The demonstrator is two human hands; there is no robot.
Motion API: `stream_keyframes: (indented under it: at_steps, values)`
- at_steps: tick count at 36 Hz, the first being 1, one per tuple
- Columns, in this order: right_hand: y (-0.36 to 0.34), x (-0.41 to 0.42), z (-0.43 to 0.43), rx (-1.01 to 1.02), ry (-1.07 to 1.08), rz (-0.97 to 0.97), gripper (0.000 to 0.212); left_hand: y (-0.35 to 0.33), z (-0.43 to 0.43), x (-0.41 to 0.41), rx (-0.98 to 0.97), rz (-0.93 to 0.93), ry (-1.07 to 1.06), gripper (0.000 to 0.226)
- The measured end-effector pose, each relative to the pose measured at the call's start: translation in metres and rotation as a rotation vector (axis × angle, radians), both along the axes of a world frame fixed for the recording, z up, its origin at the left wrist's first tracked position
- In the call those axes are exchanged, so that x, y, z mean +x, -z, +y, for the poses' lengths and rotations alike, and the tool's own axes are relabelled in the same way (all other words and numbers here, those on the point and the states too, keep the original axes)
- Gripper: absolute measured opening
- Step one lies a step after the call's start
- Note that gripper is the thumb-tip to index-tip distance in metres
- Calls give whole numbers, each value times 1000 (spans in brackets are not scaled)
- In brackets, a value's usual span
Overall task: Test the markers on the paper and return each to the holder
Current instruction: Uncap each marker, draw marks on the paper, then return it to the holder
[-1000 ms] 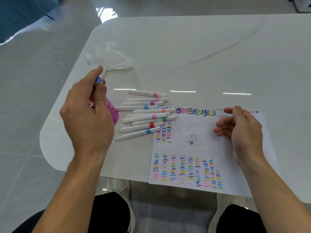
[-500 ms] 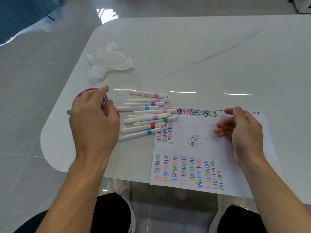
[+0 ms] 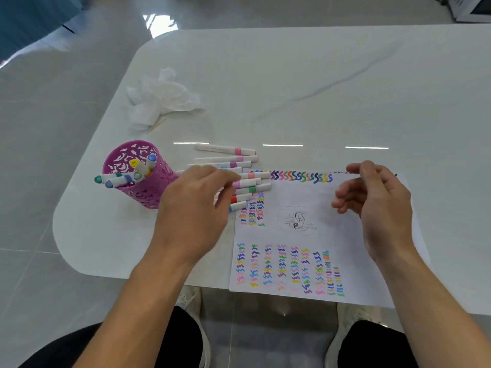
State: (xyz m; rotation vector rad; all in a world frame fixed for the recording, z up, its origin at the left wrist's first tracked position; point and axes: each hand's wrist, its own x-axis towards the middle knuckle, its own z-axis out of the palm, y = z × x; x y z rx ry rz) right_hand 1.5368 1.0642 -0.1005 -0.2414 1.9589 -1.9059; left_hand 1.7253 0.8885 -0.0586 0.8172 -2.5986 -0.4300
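nearest to me, below the bench (image 3: 318,88) edge, are the person's black-clad knees and white shoes (image 3: 191,301) on the grey floor. the paper (image 3: 342,243) lies on the bench's near right part, its lower edge hanging just past the rim. it carries columns of coloured squiggles (image 3: 292,269) along the bottom, a small cluster at its upper left, a row across its top edge, and a faint pencil sketch (image 3: 296,221) in the middle. none of the marks spell anything i can read.

the right hand (image 3: 382,203) hovers over the paper's right side, fingers loosely curled with nothing in them. the left hand (image 3: 196,205) lies over the left ends of the loose markers (image 3: 247,158), its fingers bent down onto them. its back hides the contact, so i cannot tell whether it has one pinched.

those markers lie in a rough row just left of the paper's top corner, white barrels with pink, purple, blue, green and red bands, the lower ones overlapping the sheet. there is print on the farthest barrel, too small to read.

left of the hand stands the purple cut-out holder (image 3: 148,195), upright, with several capped markers (image 3: 119,179) leaning in it. a yellow cap bears a mark i cannot make out.

farther back sits a crumpled white tissue (image 3: 159,102) with a thin stick (image 3: 156,126) beside it.
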Motion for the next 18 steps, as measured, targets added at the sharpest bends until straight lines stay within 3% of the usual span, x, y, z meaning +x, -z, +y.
stream_keyframes:
  at_steps: [4,10,18]
  values:
    - [0,2,0,27,-7,18,26,9,8,-4,148,-94,-74,24]
    - [5,1,4,96,18,34,31,21,10,-5,106,-247,-122,22]
    - [12,0,4,137,17,-1,31,27,17,-10,108,-288,-117,22]
